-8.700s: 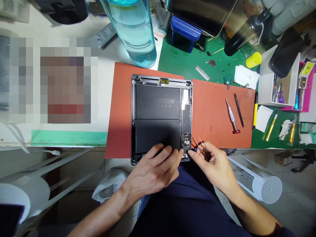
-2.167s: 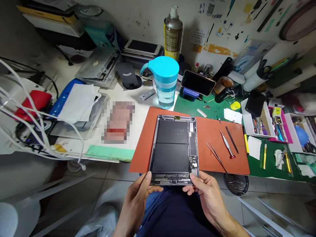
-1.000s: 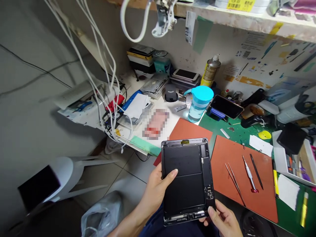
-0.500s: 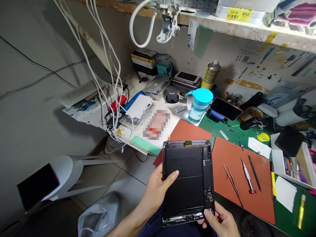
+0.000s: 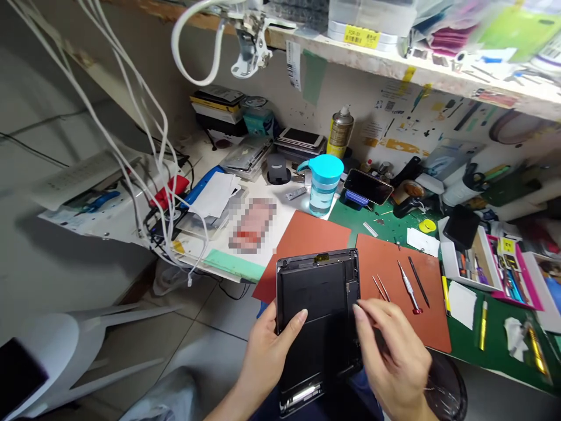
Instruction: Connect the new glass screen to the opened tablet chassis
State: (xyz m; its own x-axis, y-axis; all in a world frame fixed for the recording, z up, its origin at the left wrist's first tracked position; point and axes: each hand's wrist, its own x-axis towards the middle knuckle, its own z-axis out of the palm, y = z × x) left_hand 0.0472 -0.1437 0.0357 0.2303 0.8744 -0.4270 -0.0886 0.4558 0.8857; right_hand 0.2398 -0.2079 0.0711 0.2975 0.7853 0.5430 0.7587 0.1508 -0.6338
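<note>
My left hand [image 5: 274, 345] is closed around the left side of a tablet [image 5: 318, 321], its thumb lying over the exposed black inside. The tablet's screen is off, so the dark battery panels and a metal strip at the bottom show. My right hand [image 5: 392, 348] is at the tablet's right edge, fingers bent, with thumb and forefinger tips close together over the inner rim. Whatever may be between those tips is too small to see. On the brown mat [image 5: 432, 321] to the right lie tweezers [image 5: 381, 287], partly behind my right hand, a silver screwdriver [image 5: 408, 286] and a black stick [image 5: 419, 282].
A blue-lidded water cup [image 5: 323, 184] and a propped phone [image 5: 367, 187] stand behind the mats. Tool boxes [image 5: 471, 257] line the right side. White cables [image 5: 153, 134] hang at the left. A shelf [image 5: 429, 79] runs overhead.
My right hand has let go of the tablet's lower right corner and moved up along its right edge. The view has turned rightward. My left hand keeps its hold.
</note>
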